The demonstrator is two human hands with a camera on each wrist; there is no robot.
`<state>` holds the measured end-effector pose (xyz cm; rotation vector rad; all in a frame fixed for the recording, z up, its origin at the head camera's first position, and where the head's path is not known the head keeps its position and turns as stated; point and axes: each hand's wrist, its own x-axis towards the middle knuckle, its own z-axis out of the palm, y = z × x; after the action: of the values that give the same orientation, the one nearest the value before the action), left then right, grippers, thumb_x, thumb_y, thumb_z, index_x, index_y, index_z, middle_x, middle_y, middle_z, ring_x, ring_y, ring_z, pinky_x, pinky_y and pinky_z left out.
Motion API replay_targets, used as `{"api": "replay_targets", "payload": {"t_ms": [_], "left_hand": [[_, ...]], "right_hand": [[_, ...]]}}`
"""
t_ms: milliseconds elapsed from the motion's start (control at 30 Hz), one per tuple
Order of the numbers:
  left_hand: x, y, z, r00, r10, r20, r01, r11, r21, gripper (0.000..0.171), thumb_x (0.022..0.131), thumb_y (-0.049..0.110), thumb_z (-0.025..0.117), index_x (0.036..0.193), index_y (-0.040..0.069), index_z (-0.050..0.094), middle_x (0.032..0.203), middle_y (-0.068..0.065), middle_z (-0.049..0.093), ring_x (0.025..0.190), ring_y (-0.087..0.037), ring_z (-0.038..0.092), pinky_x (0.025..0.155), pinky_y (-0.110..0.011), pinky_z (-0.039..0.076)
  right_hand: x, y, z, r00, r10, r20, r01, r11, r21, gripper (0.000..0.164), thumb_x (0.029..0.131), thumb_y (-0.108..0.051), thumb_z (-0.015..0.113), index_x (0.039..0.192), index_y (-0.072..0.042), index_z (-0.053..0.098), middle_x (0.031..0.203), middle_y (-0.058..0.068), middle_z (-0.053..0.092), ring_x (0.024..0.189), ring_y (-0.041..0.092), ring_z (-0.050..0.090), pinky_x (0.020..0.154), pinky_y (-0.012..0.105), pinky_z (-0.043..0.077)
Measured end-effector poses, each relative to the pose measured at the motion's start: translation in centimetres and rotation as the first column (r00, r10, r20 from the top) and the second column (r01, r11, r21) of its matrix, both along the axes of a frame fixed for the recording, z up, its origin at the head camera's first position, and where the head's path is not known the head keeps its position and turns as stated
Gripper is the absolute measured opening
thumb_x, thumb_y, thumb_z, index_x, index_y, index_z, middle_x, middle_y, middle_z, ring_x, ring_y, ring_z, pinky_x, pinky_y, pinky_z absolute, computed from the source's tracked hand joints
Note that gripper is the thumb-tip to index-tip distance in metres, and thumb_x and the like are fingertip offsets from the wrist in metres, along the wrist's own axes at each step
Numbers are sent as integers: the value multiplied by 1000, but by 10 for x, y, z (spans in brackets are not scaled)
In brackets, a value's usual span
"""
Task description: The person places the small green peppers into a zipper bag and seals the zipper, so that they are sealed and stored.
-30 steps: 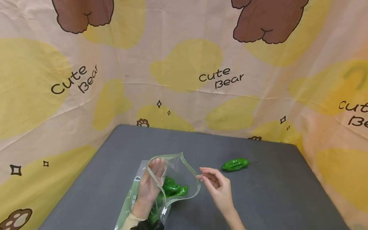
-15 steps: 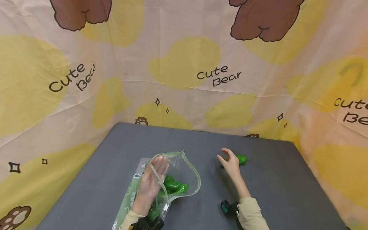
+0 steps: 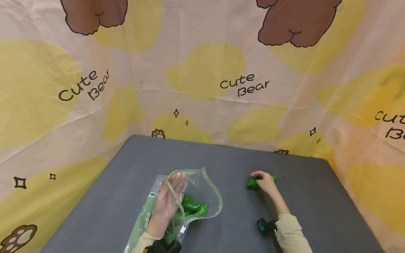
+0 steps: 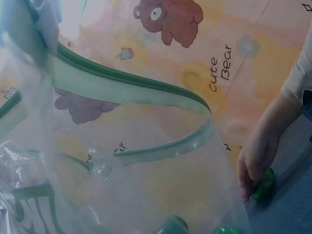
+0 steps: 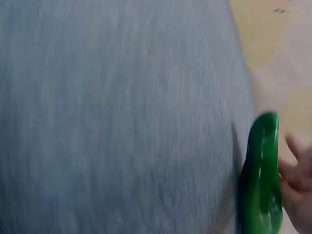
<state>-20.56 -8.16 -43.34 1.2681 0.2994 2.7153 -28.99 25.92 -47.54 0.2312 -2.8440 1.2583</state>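
Observation:
A clear zip bag (image 3: 212,216) with a green zip edge stands with its mouth spread wide, leaning over a little. Several glossy green peppers (image 3: 191,205) lie inside it. My left hand (image 3: 169,202) is at the bag's left side, fingers straight and palm toward the opening, with the zip strip running across it. Farther right on the table, my right hand (image 3: 266,182) has its fingers curled over a single green pepper (image 3: 252,183), thumb on the near side. The right wrist view shows this pepper (image 5: 262,180) close beside the fingertips.
The grey table (image 3: 221,161) is bordered at the back and sides by a printed bear cloth (image 3: 202,77). A white slider (image 3: 182,229) sits on the bag's near edge. Each wrist bears a black camera mount, such as the right one (image 3: 265,225).
My right hand has left the bag's right rim, moved right to the lone pepper and curled its fingers over it. The left hand and the bag have hardly moved.

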Motion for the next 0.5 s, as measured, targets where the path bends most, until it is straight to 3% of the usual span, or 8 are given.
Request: {"api": "replay_targets", "payload": {"t_ms": [167,367,500], "left_hand": [[-1,-1,-1,1000,-5,-7,5,1000,5,37,99,10,24,125,0,49,128,-12,46,123,-24,36,106,-33,16],[-2,-1,-2,1000,5,-11,-5,1000,-5,38,99,12,23,125,0,49,128,-12,46,124,-24,35,106,-33,17],[-3,-2,-2,1000,12,-8,-12,1000,-6,39,99,12,22,125,0,49,128,-12,46,123,-24,36,106,-33,17]], "right_hand": [[1,0,-1,994,108,10,-108,975,194,35,67,19,61,100,5,60,105,22,57,97,39,51,71,41,46],[5,-3,-4,996,42,-74,-17,948,318,44,64,7,75,106,5,61,106,24,58,98,40,52,78,48,46],[9,-5,-9,980,21,-198,60,918,392,40,65,-3,78,101,4,64,100,20,62,91,37,56,75,48,47]]}}
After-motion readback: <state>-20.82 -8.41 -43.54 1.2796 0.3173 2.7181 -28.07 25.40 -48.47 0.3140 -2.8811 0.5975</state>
